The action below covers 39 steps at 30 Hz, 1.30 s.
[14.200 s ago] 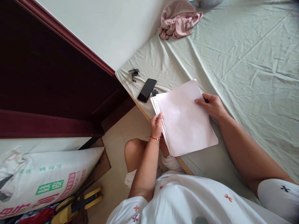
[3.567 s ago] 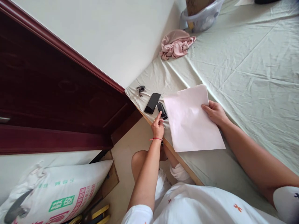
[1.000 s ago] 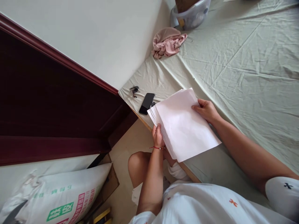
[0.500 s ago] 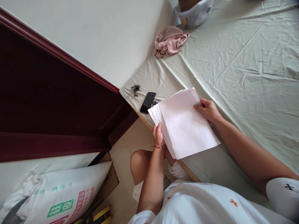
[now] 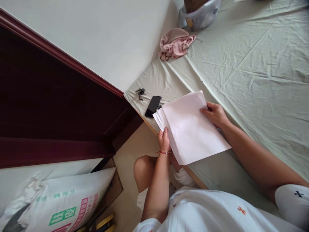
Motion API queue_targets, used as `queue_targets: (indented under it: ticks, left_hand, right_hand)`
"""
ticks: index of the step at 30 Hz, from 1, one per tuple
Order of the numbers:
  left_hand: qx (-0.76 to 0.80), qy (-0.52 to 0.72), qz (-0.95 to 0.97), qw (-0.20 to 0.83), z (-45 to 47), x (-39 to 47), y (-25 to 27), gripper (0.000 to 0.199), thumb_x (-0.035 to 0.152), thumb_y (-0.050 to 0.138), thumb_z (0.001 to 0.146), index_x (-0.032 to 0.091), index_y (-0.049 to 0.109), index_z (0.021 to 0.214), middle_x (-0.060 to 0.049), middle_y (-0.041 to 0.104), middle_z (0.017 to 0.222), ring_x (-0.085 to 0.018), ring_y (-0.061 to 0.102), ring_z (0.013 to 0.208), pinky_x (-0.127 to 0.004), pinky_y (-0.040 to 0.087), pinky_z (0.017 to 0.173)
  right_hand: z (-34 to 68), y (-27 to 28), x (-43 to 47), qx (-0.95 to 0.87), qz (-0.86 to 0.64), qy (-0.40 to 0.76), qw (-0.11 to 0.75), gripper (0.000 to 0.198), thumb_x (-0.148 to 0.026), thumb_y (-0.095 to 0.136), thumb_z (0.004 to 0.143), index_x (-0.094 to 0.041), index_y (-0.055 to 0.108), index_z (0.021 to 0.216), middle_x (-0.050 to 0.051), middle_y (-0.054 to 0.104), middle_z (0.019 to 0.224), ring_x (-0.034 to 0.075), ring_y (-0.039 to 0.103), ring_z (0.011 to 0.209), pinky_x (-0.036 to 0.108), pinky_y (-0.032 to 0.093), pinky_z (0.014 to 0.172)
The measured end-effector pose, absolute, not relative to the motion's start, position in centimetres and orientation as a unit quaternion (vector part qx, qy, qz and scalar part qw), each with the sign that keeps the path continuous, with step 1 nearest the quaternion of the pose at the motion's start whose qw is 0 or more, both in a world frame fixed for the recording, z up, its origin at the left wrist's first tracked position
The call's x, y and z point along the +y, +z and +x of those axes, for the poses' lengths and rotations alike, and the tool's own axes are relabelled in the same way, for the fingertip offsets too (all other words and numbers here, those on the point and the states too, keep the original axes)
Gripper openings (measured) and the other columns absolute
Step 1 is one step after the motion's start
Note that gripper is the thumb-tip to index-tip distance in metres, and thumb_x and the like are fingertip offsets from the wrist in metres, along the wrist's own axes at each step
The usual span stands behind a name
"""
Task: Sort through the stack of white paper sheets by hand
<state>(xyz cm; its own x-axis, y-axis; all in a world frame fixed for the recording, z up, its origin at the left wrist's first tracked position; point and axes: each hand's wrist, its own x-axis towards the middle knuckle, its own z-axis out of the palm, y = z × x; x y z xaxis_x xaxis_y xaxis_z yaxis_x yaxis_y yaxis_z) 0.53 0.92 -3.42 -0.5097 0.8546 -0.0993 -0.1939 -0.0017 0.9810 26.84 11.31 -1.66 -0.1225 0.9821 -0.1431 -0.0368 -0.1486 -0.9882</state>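
A fanned stack of white paper sheets (image 5: 193, 129) is held between my two hands, above the near edge of the cloth-covered surface. My left hand (image 5: 164, 140), with a red string bracelet at the wrist, grips the stack's left edge, thumb on top. At the upper right edge my right hand (image 5: 214, 113) pinches the paper, its thumb on the top sheet and the other fingers partly hidden. Several sheet edges show staggered on the left side. Just beyond the stack's left corner lies a black phone (image 5: 153, 106), with a small dark object partly covered by the paper.
Keys (image 5: 140, 92) lie near the surface's left corner. A crumpled pink cloth (image 5: 176, 44) and a clear plastic basin (image 5: 202, 16) sit by the wall. A pale green sheet (image 5: 253, 74) covers the surface. On the floor at left stands a printed white sack (image 5: 72, 199).
The top sheet has shifted slightly to the right, sliding over the sheets below. Both hands keep nearly the same places on the stack.
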Motion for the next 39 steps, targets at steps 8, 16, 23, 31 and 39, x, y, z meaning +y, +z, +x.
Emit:
queue_targets:
  ticks: [8, 16, 23, 31, 39]
  left_hand:
    - [0.590, 0.648, 0.275, 0.395, 0.61, 0.87, -3.42, 0.043, 0.055, 0.082, 0.080, 0.022, 0.078, 0.106, -0.006, 0.079, 0.107, -0.023, 0.073, 0.105, -0.033, 0.053, 0.096]
    - [0.598, 0.642, 0.302, 0.373, 0.45, 0.88, -3.39, 0.044, 0.058, 0.078, 0.082, 0.020, 0.078, 0.103, -0.005, 0.078, 0.103, -0.023, 0.071, 0.104, -0.032, 0.052, 0.098]
    - [0.579, 0.640, 0.304, 0.404, 0.67, 0.92, -3.25, 0.050, 0.057, 0.084, 0.077, 0.022, 0.077, 0.112, -0.005, 0.079, 0.111, -0.024, 0.071, 0.110, -0.034, 0.053, 0.100]
    - [0.583, 0.650, 0.290, 0.393, 0.70, 0.94, -3.11, 0.047, 0.055, 0.083, 0.079, 0.022, 0.077, 0.111, -0.006, 0.079, 0.112, -0.025, 0.072, 0.112, -0.035, 0.052, 0.102]
    - [0.587, 0.646, 0.301, 0.384, 0.72, 0.96, -3.32, 0.041, 0.054, 0.082, 0.079, 0.021, 0.078, 0.104, -0.005, 0.079, 0.109, -0.024, 0.071, 0.107, -0.034, 0.052, 0.100]
  right_hand:
    - [27.04, -1.35, 11.38, -0.483, -0.509, 0.552, 0.451, 0.018, -0.038, 0.073, 0.077, -0.022, 0.069, 0.085, 0.000, 0.072, 0.078, 0.016, 0.059, 0.063, 0.026, 0.044, 0.051]
    - [26.82, -1.35, 11.25, -0.501, -0.509, 0.543, 0.442, 0.024, -0.040, 0.072, 0.076, -0.023, 0.074, 0.093, 0.001, 0.075, 0.086, 0.021, 0.066, 0.072, 0.029, 0.052, 0.058]
    - [26.71, -1.38, 11.24, -0.506, -0.524, 0.523, 0.442, 0.020, -0.038, 0.071, 0.076, -0.023, 0.071, 0.088, 0.000, 0.071, 0.078, 0.018, 0.061, 0.068, 0.027, 0.048, 0.054]
    - [27.01, -1.61, 11.49, -0.491, -0.529, 0.518, 0.459, 0.017, -0.038, 0.071, 0.076, -0.023, 0.069, 0.084, -0.001, 0.067, 0.074, 0.016, 0.056, 0.063, 0.026, 0.044, 0.052]
    - [26.99, -1.88, 11.37, -0.496, -0.504, 0.542, 0.455, 0.023, -0.037, 0.071, 0.080, -0.022, 0.075, 0.097, 0.001, 0.074, 0.084, 0.019, 0.065, 0.070, 0.028, 0.052, 0.060]
